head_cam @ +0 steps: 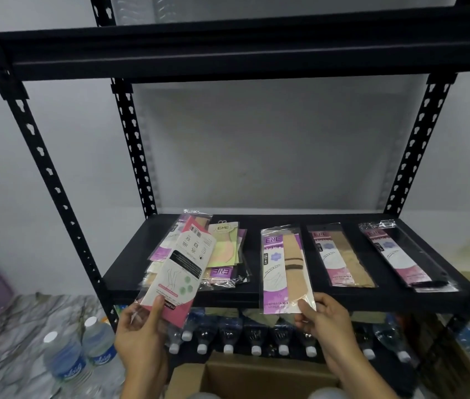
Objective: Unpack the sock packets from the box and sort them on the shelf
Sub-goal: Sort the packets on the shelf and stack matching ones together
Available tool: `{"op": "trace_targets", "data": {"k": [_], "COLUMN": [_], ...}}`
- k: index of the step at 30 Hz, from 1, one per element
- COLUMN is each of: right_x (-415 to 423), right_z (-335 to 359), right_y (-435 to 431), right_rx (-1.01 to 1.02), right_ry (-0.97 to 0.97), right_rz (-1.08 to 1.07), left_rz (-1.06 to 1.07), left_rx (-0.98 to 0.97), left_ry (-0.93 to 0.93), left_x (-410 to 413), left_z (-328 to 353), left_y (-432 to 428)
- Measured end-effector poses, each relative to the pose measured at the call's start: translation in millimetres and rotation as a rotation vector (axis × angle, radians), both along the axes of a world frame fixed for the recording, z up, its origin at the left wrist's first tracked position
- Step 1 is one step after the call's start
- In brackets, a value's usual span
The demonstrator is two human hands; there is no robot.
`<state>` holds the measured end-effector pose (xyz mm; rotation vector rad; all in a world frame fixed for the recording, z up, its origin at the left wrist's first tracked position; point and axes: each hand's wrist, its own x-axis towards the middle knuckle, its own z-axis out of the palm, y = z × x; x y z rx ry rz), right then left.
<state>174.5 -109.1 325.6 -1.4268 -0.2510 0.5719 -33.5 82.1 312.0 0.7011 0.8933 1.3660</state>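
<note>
Low at seven o'clock, the left hand (141, 335) curled its fingers round a pink-and-white sock packet (174, 272). At five o'clock, the right hand (326, 326) pinched a purple ENE packet (281, 269) on the shelf (254, 254).

Stockroom: metal rack (130, 133), bottled water (65, 358).

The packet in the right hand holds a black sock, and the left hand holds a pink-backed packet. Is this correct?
Not quite: the head view shows the purple packet in the right hand holds a beige sock, not black. The left hand does hold the pink-backed packet.
</note>
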Motion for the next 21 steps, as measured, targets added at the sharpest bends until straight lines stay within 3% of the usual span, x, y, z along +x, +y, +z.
{"op": "trace_targets", "data": {"k": [21], "right_x": [32], "right_z": [-4], "right_y": [68], "right_rx": [-0.079], "right_ry": [0.034], "right_rz": [0.04], "left_rz": [-0.036], "left_rx": [-0.022], "left_ry": [-0.005], "left_x": [-8], "left_z": [-8], "left_y": [5]}}
